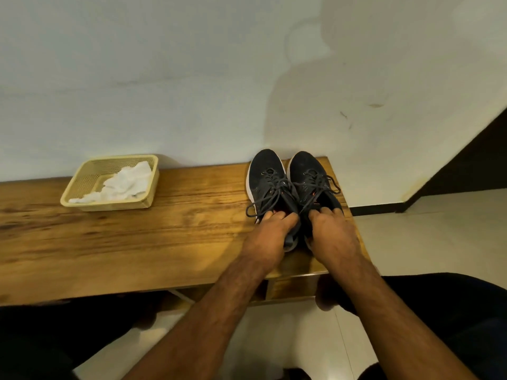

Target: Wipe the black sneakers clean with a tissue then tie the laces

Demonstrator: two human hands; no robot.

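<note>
Two sneakers [290, 185], two hands, one basket [109, 182]

Wooden bench [170, 237], grain running lengthwise, set against a pale wall. Upon it were found: a cream perforated basket [82, 198] at 10 o'clock; two black sneakers [270, 182], side by side and touching, at 2 o'clock.

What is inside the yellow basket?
The yellow basket on the wooden table holds crumpled white tissue. The tissue covers part of the basket's bottom, so anything underneath it cannot be seen.
</note>
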